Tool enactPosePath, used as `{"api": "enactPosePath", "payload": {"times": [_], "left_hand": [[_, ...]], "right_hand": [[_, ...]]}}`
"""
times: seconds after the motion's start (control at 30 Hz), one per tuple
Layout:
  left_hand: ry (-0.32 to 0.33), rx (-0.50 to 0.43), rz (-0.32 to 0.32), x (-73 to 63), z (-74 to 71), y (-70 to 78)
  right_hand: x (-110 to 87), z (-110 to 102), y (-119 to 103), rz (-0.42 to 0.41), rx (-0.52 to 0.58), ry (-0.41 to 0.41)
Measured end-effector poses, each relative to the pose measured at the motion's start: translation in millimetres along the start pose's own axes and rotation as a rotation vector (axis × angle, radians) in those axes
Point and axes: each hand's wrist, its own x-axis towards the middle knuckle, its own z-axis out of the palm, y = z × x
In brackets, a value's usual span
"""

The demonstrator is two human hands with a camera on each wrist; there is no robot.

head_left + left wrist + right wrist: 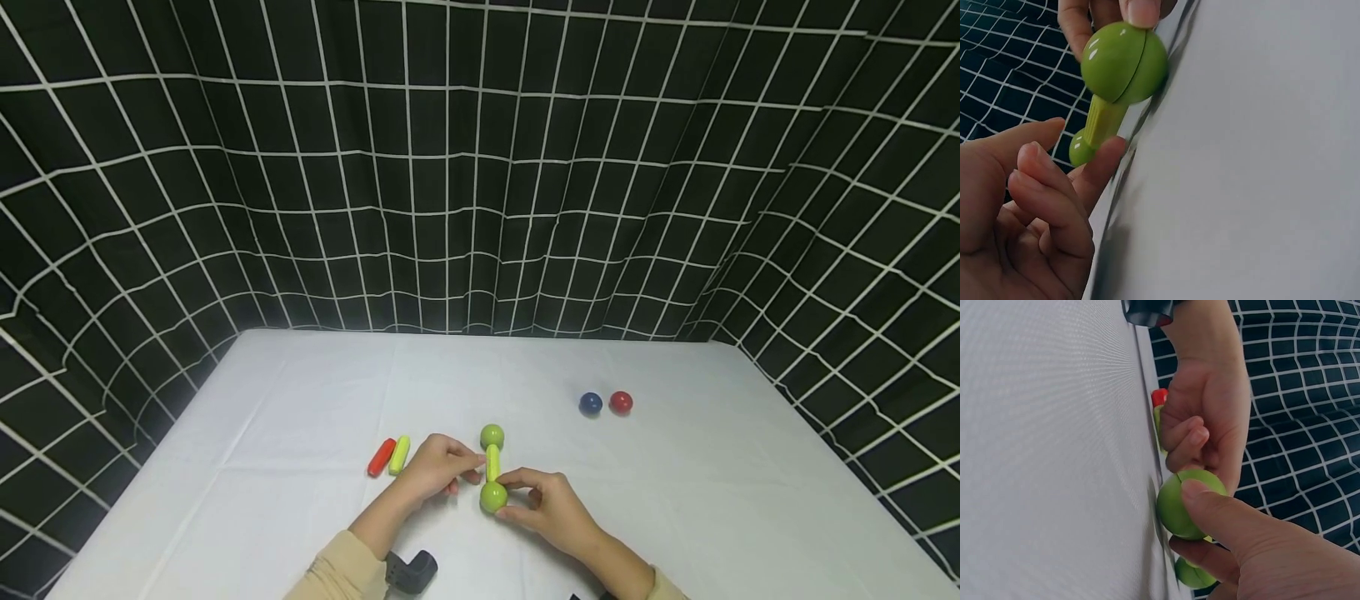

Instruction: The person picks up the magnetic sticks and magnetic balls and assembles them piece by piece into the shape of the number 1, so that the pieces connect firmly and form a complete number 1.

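In the head view, a yellow-green stick (492,463) lies in line between two green balls, the near ball (493,497) and the far ball (492,436). My right hand (551,508) pinches the near ball between thumb and fingers. My left hand (438,471) is just left of the stick. In the left wrist view its index fingertip (1113,149) overlaps the lower part of the stick (1104,122), and its thumb stands apart. The other fingers are loosely bent. A seam line runs across the near ball (1124,62).
A red stick (382,457) and another yellow-green stick (400,455) lie beside the left hand. Farther back on the right sit a blue ball (591,404) and a red ball (621,402). White cloth (300,400) covers the table, and a dark gridded curtain (465,167) surrounds it.
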Motion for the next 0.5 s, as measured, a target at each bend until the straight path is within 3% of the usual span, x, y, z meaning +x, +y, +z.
{"api": "enactPosePath", "payload": {"times": [0.23,0.5], "left_hand": [[0.055,0.035,0.0,-5.1,-23.9,8.3],[0.202,0.084,-0.035,-12.0,-53.8,12.7]], "right_hand": [[0.8,0,-1,0.027,-0.017,0.016],[0.2,1,1,0.035,-0.012,0.011]]}}
